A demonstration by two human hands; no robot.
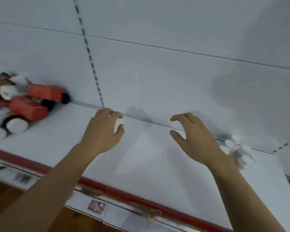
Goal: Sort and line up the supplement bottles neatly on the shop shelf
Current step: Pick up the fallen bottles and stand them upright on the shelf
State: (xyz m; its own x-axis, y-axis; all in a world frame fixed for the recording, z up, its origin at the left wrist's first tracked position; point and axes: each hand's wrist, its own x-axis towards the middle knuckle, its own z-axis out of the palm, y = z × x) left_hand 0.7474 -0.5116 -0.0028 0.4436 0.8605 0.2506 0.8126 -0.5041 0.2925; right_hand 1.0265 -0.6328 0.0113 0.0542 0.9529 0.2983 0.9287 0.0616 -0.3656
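Both my hands hover over the white shelf board (149, 158) with nothing in them. My left hand (102, 131) has its fingers curled loosely apart near the back edge. My right hand (196, 139) is spread the same way, thumb apart from the fingers. At the far left lies a jumbled pile of supplement bottles (15, 124) with white caps, mixed with red boxes (28, 108) lying on their sides. A blurred cluster of small white-capped bottles (238, 153) stands just behind my right wrist.
The shelf's front edge carries a red strip (117, 191) with price labels (97, 206) below it. A white back panel (157, 72) with a slotted upright (90, 59) rises behind. Wooden floor shows at the bottom left.
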